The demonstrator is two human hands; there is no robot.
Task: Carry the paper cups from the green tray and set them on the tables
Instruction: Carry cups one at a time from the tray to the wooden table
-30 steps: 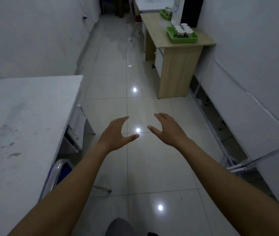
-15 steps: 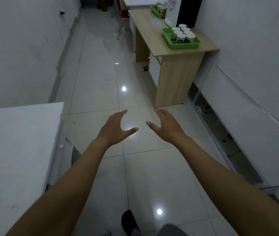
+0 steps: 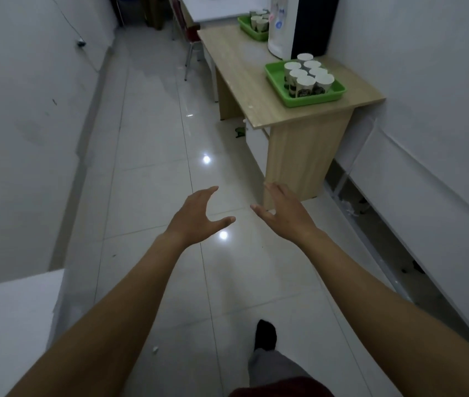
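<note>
A green tray (image 3: 277, 78) sits on the near end of a wooden table (image 3: 244, 81) at the upper right. Several white paper cups (image 3: 305, 81) with dark print stand packed together in it. A second green tray (image 3: 247, 27) with a few cups lies farther back on the same table. My left hand (image 3: 196, 217) and my right hand (image 3: 283, 210) are stretched out over the floor, palms facing each other, fingers apart, holding nothing. Both are well short of the table and below its top.
A white water dispenser (image 3: 280, 24) stands behind the near tray beside a dark cabinet (image 3: 313, 21). A white table corner (image 3: 12, 325) shows at lower left. A chair (image 3: 190, 38) stands beyond the wooden table. White walls flank the tiled aisle; my foot (image 3: 265, 335) steps forward.
The view has moved up the aisle: the wooden table and its tray are nearer and larger, and the white table has slid back to the lower left. Both hands stay open and empty.
</note>
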